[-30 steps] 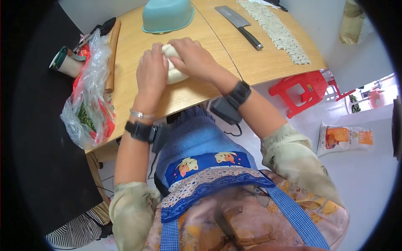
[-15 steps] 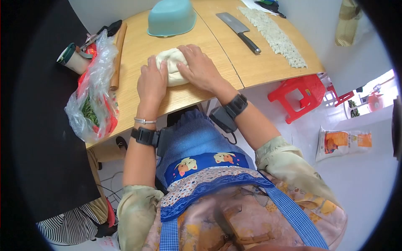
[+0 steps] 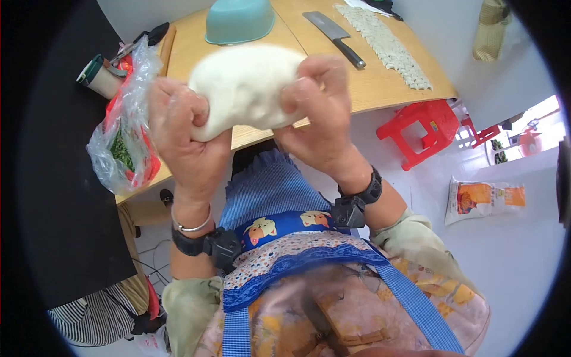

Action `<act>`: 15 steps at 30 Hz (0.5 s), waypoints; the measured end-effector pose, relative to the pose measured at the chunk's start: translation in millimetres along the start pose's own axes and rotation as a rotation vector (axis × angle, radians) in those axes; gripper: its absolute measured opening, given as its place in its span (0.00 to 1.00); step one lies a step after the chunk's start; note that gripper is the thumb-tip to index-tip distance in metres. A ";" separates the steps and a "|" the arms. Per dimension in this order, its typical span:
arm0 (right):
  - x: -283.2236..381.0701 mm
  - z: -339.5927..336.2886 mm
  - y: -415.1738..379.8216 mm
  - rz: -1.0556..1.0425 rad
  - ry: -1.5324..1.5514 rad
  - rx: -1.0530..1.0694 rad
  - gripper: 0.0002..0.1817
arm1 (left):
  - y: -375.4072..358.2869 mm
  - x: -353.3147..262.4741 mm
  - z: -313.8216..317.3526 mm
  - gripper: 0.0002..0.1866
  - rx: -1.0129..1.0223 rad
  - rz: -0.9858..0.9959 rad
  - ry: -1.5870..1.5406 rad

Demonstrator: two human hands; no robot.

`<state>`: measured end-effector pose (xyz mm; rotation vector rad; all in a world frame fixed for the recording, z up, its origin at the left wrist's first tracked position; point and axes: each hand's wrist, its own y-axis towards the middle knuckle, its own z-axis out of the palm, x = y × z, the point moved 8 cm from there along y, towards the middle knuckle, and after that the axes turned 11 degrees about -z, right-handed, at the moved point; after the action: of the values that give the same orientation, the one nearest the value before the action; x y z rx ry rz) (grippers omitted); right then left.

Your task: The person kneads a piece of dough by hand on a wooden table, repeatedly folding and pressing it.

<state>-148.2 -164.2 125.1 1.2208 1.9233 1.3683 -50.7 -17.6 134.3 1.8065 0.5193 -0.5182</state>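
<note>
White dough (image 3: 247, 83) hangs raised above the near edge of the wooden table (image 3: 291, 33), its ends pinched by the left hand (image 3: 187, 122) and right hand (image 3: 321, 113). Beyond it sits a turquoise basin (image 3: 239, 22); rightward lies a cleaver (image 3: 334, 38), beside flattened pale pieces (image 3: 386, 47).

Counted were one dough lump (image 3: 247, 83), one basin (image 3: 239, 24), one cleaver (image 3: 324, 25), one rolling pin (image 3: 168, 47), one mug (image 3: 102, 78), one apron (image 3: 262, 178), two wrist straps (image 3: 189, 243); small pieces (image 3: 386, 49) lay too close-set to number.
</note>
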 end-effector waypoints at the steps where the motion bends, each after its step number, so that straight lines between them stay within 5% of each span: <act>1: 9.6 -9.4 8.3 -0.162 -0.097 -0.082 0.27 | 9.0 -24.7 -6.9 0.19 -0.066 0.197 0.070; 2: 2.1 -6.8 12.1 -0.163 -0.098 -0.085 0.27 | 10.4 -42.0 -9.1 0.20 -0.133 0.397 0.142; 5: -9.9 -4.9 9.8 -0.337 -0.270 -0.249 0.25 | 11.4 -15.3 9.1 0.19 -0.223 0.468 0.243; 6: -14.5 -1.5 -2.1 -0.341 -0.270 -0.255 0.25 | 12.3 4.9 23.9 0.19 -0.085 0.373 0.319; 8: -57.2 36.8 -26.3 -0.011 -0.192 0.223 0.15 | -6.2 71.0 51.9 0.23 0.361 0.054 0.398; 9: -59.7 34.1 -39.8 -0.017 -0.196 0.214 0.15 | -31.8 98.9 61.9 0.25 0.533 0.022 0.362; 12: -59.4 42.9 -63.2 -0.067 -0.177 0.452 0.13 | -50.9 101.0 43.5 0.21 0.534 -0.027 0.375; 13: -64.6 37.4 -63.7 0.043 -0.085 0.436 0.14 | -47.1 110.6 35.7 0.19 0.446 -0.215 0.220; 15: -75.4 33.8 -58.4 0.236 0.014 0.465 0.21 | -36.4 106.4 31.4 0.20 0.336 -0.205 0.246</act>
<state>-107.5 -219.0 50.4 1.7021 2.2429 1.0635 11.0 -28.1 35.7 2.1663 0.8319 -0.5501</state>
